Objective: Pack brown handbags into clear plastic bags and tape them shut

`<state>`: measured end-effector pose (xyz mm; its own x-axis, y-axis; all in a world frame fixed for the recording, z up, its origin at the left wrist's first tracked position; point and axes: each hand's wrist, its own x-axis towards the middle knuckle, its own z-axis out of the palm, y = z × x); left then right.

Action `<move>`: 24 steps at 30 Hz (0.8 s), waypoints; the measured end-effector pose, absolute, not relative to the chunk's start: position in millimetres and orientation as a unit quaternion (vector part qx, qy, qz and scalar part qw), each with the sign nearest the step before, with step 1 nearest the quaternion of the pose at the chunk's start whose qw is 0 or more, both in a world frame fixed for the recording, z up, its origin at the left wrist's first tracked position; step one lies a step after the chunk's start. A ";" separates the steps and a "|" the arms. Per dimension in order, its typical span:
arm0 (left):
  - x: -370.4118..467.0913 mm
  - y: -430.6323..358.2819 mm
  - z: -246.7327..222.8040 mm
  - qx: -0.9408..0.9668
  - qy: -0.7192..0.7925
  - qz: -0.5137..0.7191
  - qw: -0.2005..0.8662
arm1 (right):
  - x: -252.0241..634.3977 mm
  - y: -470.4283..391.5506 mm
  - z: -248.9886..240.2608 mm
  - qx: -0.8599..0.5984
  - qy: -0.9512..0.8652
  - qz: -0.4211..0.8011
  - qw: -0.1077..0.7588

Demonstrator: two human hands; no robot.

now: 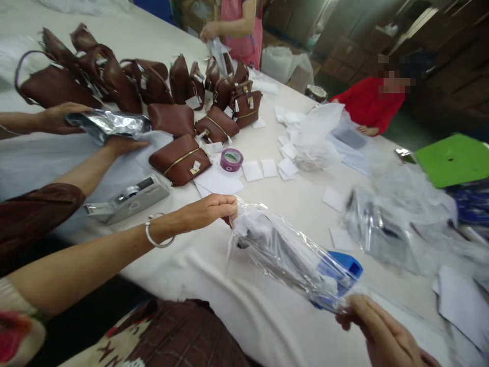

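A clear plastic bag [282, 250] with a pale, wrapped item inside is stretched between my two hands above the white table. My left hand [216, 208], with a silver bracelet on its wrist, pinches the bag's upper left end. The lower right end is gripped by my right hand [372, 318]. Behind and partly under the bag lies a blue tool [347, 262], perhaps a tape dispenser; the bag hides part of it.
Brown bags [179, 159] stand and lie at the back left, near purple tape [231, 159] and a grey dispenser [133, 200]. A co-worker's hands at left hold a silver pouch [110, 124]. Plastic-wrapped items [382, 229] lie at right. Two more people are across the table [260, 188].
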<state>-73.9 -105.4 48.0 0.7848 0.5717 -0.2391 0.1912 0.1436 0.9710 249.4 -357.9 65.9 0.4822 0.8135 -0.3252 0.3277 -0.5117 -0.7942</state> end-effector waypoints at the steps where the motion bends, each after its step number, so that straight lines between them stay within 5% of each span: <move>1: -68.3 -104.4 46.4 0.606 0.296 0.142 0.725 | 251.9 -354.2 66.0 -0.790 -0.333 0.368 0.360; 6: -43.5 -104.6 0.7 0.449 0.380 0.109 0.801 | 240.3 -345.5 37.9 -0.832 -0.230 0.383 0.329; 9: -32.9 -105.3 -22.9 0.423 0.408 0.129 0.799 | 224.4 -341.2 41.3 -0.893 -0.340 0.183 0.232; 13: -24.3 -108.2 -28.7 0.396 0.412 0.150 0.807 | 184.8 -317.3 70.9 -0.795 -0.537 -0.049 0.278; 19: -23.7 -116.0 -18.5 0.359 0.400 0.166 0.826 | 133.9 -254.7 47.4 -0.654 -0.710 0.085 0.246; 24: -35.4 -122.3 -10.2 0.356 0.363 0.171 0.844 | 140.3 -235.1 24.4 -0.682 -0.604 0.271 0.312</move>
<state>-35.4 -122.3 -10.2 0.6782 0.5476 -0.4902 -0.0310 0.6877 0.7253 140.3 -235.1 24.4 0.1239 0.9923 0.0070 0.6542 -0.0764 -0.7524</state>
